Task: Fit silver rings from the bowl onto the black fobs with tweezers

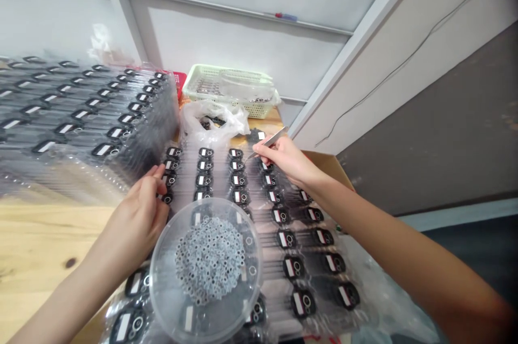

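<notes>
Wooden bench (44,241) under it all: clear round tub (162,301) of tiny grey rings (209,260), light and fiddly, so pinch them by the rim. Just past the tub, right hand (289,161) pinches tweezers (267,142); left hand (140,220) half-curled by black tagged parts (171,180), grip unclear; green basket (230,90) far behind.

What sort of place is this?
Probably a small-parts assembly or packing workshop. Stacked clear plastic trays hold rows of small black labelled parts, a round clear tub holds loose grey rings, and the right hand holds fine tweezers.
</notes>
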`<state>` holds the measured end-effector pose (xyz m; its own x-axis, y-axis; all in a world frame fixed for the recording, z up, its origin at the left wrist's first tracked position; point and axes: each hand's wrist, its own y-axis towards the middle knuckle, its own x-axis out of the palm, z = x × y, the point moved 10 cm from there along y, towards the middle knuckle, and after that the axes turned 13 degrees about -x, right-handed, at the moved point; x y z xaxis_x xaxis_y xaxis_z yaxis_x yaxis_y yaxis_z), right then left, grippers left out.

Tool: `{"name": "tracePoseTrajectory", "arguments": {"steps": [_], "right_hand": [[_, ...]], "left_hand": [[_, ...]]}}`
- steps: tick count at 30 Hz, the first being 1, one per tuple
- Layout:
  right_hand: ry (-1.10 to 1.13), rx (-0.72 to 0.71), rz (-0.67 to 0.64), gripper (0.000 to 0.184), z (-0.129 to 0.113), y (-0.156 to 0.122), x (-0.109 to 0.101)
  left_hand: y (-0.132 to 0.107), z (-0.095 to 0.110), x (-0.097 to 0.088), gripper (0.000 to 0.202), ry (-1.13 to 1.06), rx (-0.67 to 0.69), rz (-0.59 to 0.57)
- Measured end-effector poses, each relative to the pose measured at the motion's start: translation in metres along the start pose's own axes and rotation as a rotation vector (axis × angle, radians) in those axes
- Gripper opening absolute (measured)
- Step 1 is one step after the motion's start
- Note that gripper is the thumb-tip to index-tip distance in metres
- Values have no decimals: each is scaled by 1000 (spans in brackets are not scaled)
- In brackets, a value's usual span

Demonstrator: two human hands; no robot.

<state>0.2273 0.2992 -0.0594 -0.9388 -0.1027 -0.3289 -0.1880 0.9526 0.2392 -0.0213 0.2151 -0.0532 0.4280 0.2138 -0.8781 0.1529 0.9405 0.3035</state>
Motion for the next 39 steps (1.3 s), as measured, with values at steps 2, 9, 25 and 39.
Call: {"name": "tracePoseTrajectory", "arguments": {"steps": [2,9,25,39], "right_hand": [[-17,-13,-8,23,-1,0,0],[-40,-18,-26,17,1,-1,4],[8,-14,-31,14,2,-1,6],[72,-45,20,21,-33,-12,1]], "left_hand": [[0,-1,1,9,7,-4,-4],[1,1,-1,9,-20,-6,-7],[2,-2,2,8,-55,-48,-57],[1,-9,5,5,-109,-76,-48]]}}
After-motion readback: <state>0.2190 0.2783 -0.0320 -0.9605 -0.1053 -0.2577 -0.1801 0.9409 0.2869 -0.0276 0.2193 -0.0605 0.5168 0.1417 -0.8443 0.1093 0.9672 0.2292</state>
